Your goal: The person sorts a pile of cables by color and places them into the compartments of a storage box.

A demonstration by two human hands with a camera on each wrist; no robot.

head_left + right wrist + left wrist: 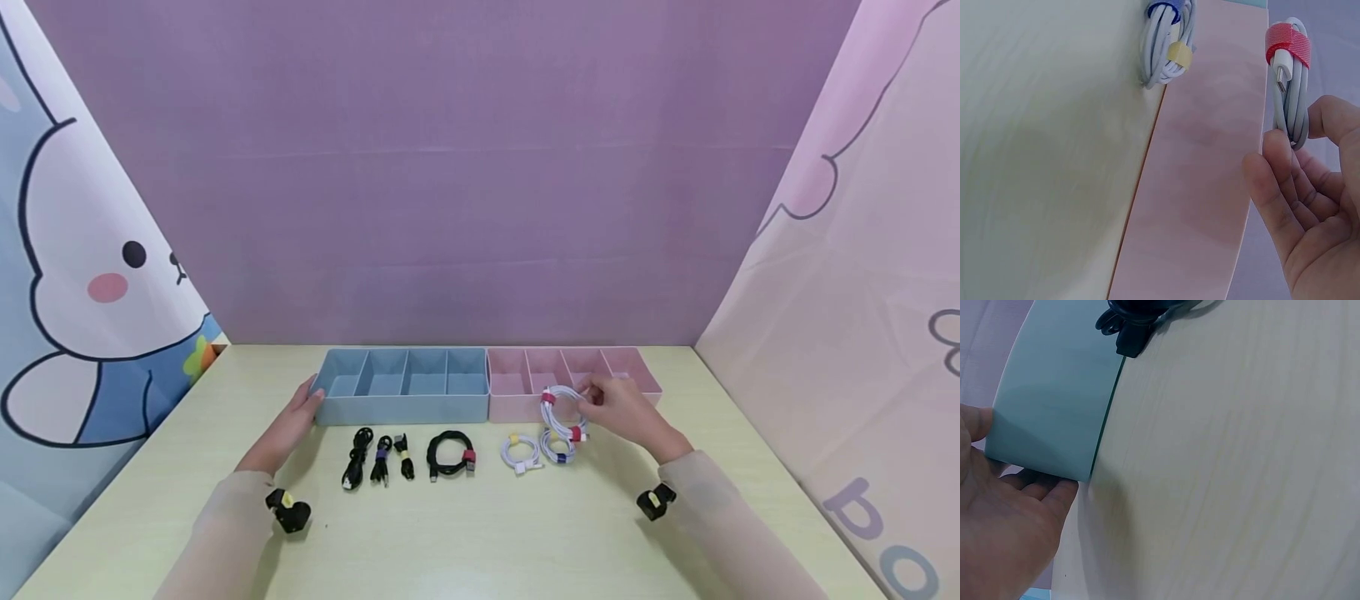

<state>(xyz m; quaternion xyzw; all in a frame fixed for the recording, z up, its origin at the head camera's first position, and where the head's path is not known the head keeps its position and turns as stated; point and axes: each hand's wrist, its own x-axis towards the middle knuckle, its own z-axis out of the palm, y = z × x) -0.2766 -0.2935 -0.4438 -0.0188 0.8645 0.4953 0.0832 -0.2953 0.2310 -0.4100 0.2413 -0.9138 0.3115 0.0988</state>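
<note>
My right hand (618, 407) pinches a coiled white charging cable (564, 412) with red straps between thumb and fingers. The coil hangs at the front of the pink divided box (513, 408); in the right wrist view its strap (1288, 44) and metal plug show. My left hand (288, 425) holds the left end of the blue divided box (405, 410), thumb at the top edge and fingers against the end wall (1041, 459). On the table below the held coil lie a white cable with a blue strap (558, 450) and one with a yellow strap (521, 455).
Several black cables lie in front of the blue box: a long bundle (357, 458), one with a purple strap (381, 460), a short one (404, 457) and a round coil with a red strap (450, 454). A purple backdrop (450, 208) stands behind both boxes.
</note>
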